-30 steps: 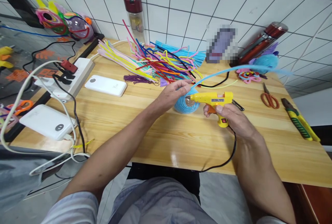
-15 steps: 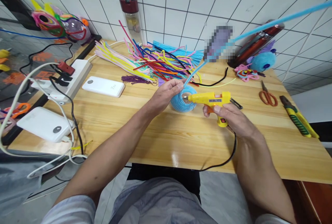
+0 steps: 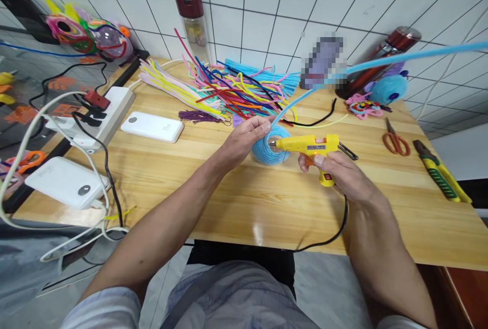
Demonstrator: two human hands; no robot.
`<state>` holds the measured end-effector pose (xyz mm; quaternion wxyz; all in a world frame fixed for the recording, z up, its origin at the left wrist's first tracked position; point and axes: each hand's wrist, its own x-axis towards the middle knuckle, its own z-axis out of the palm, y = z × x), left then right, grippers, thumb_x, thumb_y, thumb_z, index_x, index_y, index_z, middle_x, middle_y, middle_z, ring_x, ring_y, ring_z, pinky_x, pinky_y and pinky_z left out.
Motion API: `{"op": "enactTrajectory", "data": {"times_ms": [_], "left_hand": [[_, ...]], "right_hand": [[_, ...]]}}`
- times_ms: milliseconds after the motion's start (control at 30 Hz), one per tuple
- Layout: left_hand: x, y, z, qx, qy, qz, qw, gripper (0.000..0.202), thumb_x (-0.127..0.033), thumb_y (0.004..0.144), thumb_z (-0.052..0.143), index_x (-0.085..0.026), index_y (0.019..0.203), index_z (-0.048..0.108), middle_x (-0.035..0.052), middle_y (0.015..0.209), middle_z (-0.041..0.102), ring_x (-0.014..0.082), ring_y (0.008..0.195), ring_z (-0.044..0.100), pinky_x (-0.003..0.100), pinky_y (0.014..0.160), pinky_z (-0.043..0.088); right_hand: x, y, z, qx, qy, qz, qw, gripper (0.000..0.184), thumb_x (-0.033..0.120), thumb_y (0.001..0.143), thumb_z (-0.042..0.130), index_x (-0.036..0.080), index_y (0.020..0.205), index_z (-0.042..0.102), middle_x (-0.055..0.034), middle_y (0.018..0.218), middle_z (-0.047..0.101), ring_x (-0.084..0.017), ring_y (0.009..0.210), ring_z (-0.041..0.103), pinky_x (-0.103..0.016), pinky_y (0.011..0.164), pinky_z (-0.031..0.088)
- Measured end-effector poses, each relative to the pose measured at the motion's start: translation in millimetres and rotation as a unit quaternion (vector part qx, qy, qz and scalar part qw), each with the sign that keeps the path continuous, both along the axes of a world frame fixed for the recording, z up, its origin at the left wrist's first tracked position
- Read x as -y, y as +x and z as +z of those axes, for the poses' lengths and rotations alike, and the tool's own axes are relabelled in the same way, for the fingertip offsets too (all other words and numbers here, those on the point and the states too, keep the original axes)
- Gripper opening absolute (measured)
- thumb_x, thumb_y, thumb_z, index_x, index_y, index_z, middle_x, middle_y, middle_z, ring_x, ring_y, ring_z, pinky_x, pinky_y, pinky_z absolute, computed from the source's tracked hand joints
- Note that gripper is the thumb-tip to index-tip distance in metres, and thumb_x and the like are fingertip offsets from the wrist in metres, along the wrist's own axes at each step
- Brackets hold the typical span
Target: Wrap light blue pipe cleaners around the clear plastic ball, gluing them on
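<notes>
Now the right hand [image 3: 345, 175] grips a glue gun [image 3: 308, 143], the left hand [image 3: 244, 138] a blue coil [image 3: 271, 157].

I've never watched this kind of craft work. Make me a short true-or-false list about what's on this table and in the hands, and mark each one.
1. The right hand holds a yellow glue gun. True.
2. The pliers lie to the right of the scissors. True.
3. The left hand holds the scissors. False: it holds the blue coil.
4. The glue gun's tip points away from the blue coil. False: it points at it.
5. The power strip is black. False: it is white.
</notes>
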<state>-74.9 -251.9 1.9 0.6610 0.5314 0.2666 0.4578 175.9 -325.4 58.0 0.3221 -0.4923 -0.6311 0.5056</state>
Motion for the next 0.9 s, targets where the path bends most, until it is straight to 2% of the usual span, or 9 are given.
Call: {"op": "enactTrajectory", "data": {"times_ms": [267, 533, 900], "left_hand": [[-0.1, -0.4, -1.0, -0.003, 0.002, 0.002, 1.000, 0.045, -0.063, 0.090, 0.077, -0.021, 0.094, 0.061, 0.0111, 0.140, 0.073, 0.0287, 0.137, 0.063, 0.044, 0.115, 0.045], [0.9, -0.4, 2.4, 0.020, -0.015, 0.006, 1.000, 0.048, -0.064, 0.084, 0.084, -0.020, 0.091, 0.063, 0.0091, 0.140, 0.074, 0.0295, 0.143, 0.059, 0.042, 0.120, 0.040], [-0.2, 0.7, 0.0, 0.027, -0.019, 0.016, 0.999, 0.047, -0.063, 0.084, 0.085, -0.021, 0.088, 0.064, 0.0076, 0.126, 0.077, 0.0291, 0.145, 0.056, 0.040, 0.115, 0.042]], "right_hand": [[0.4, 0.5, -0.3, 0.011, 0.001, -0.011, 1.000, 0.061, 0.083, 0.083, 0.073, 0.022, 0.081, 0.077, -0.0086, 0.088, 0.075, -0.027, 0.087, 0.068, -0.038, 0.083, 0.056], [-1.0, 3.0, -4.8, 0.010, 0.022, -0.013, 1.000, 0.061, 0.082, 0.086, 0.071, 0.021, 0.079, 0.075, -0.0086, 0.086, 0.073, -0.027, 0.086, 0.067, -0.040, 0.082, 0.055], [0.0, 6.7, -5.1, 0.015, 0.022, -0.010, 1.000, 0.061, 0.081, 0.086, 0.071, 0.021, 0.079, 0.074, -0.0089, 0.087, 0.074, -0.026, 0.086, 0.067, -0.040, 0.082, 0.055]]}}
